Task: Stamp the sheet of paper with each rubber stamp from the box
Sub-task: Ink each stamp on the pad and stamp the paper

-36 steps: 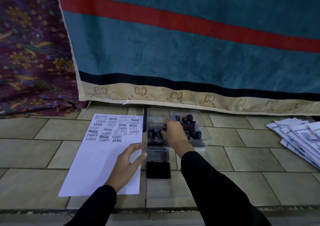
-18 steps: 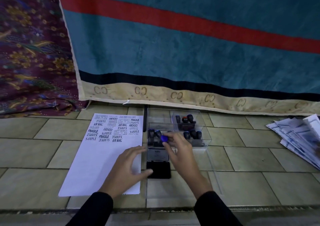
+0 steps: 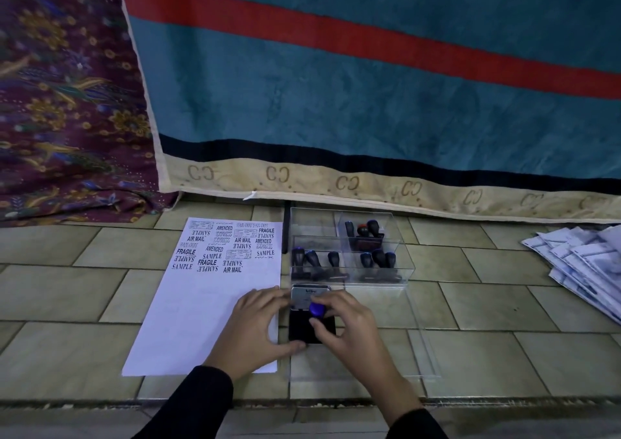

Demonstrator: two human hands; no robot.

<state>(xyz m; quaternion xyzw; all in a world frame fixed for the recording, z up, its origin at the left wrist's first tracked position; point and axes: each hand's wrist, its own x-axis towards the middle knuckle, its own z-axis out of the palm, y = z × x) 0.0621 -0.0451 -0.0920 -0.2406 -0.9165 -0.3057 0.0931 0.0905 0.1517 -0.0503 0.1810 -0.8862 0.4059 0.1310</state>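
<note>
Head view: right hand [image 3: 349,324] pinches a blue-topped stamp [image 3: 317,310] between thumb and fingers, holding it upright over the black ink pad [image 3: 311,333]. Whether the stamp face touches the ink cannot be told. The pad's hinged lid [image 3: 309,296] stands open at the pad's 12 o'clock edge.

Left hand [image 3: 255,324] lies spread and flat at the pad's 9 o'clock side, palm on the right margin of the sheet of paper [image 3: 201,311], thumb tip at the pad's near corner and fingertips at the lid.

The sheet rests on the tiled floor [image 3: 470,304], its far third covered with printed impressions (SAMPLE, FRAGILE, AIR MAIL, AMENDED).

At 12 o'clock from the pad, the clear box [image 3: 403,270] holds other stamps [image 3: 364,232] standing in three compartments. At 3 o'clock, a pile of envelopes [image 3: 584,264]. A teal blanket [image 3: 336,86] hangs behind.
</note>
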